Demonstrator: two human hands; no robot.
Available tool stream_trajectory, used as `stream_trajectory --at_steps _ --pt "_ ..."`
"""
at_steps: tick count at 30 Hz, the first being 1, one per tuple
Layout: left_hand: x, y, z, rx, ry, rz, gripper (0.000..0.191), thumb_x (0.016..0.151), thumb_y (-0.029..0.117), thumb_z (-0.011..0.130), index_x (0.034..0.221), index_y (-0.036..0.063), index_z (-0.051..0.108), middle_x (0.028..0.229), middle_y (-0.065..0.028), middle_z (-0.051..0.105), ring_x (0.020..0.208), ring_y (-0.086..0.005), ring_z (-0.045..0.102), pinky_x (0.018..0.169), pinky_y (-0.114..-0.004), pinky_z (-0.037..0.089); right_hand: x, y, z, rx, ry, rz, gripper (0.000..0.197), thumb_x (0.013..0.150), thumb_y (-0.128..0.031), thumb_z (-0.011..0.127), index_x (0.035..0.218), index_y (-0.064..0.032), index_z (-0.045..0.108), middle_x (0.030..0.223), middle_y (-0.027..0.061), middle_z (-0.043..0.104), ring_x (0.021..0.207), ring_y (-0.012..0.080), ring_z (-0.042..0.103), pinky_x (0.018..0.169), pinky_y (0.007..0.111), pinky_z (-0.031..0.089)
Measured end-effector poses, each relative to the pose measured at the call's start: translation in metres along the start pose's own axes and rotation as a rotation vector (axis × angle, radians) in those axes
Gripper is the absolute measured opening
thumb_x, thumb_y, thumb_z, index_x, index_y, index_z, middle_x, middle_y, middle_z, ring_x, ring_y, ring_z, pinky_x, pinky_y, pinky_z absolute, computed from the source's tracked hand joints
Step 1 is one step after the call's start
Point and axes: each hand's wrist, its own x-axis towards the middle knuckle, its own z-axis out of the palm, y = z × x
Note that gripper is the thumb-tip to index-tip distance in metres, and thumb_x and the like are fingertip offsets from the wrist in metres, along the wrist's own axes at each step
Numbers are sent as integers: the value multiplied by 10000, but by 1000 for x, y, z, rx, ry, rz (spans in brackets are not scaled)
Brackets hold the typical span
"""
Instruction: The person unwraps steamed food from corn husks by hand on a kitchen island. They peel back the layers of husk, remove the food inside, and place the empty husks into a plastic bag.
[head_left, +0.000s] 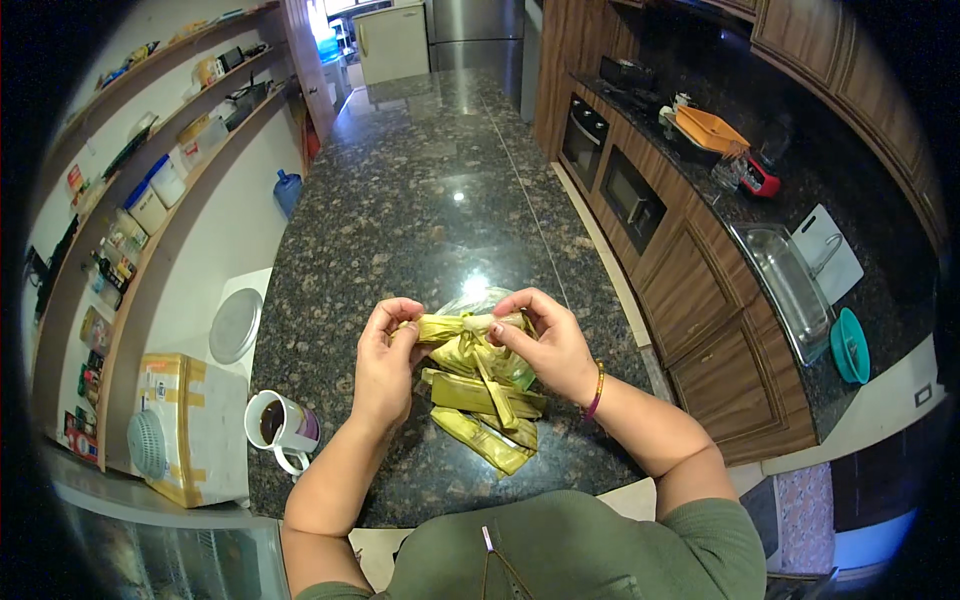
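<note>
My left hand (386, 367) pinches one end of a yellow-green leaf wrapper (442, 327) between thumb and fingers. At its other end my right hand (555, 345) grips the whitish part of the same piece, which looks like a sticky rice roll (480, 323), partly unwrapped. The piece is held level over a pile of leaf-wrapped rolls and loose leaf strips (480, 442) on the dark granite counter (390, 225). A clear plastic bag (472, 300) lies behind and under the pile, partly hidden by my hands.
Beside my left forearm stands a white mug (304, 429) with dark liquid. A taped box (214, 431) sits left of the counter, below shelves (150, 247) of jars and containers. Across the aisle on the right are a sink (784, 285) and a teal basin (850, 345).
</note>
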Motion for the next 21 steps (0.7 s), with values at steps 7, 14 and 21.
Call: stream_trajectory --at_steps 7,14,21 --pt "6 3 -4 -218 11 -121 152 931 67 402 1023 44 521 990 -101 570 936 -222 622 824 -397 558 3 -5 -5 55 59 -66 165 898 -28 612 1043 6 541 960 46 591 850 98 593 754 235 485" --pt "6 5 -4 -243 61 -88 132 918 100 490 1042 60 509 979 -93 595 926 -214 623 857 -388 542 2 -20 -11 432 32 66 173 901 -99 644 1028 -18 559 879 28 608 788 86 584 704 233 485" --pt "-29 21 24 -165 -36 4 301 811 13 604 1071 60 461 1049 -67 506 910 -178 603 813 -311 526 -43 -68 -10 652 -270 32 241 824 -92 725 1008 -22 584 995 110 657 917 174 635 794 295 513"
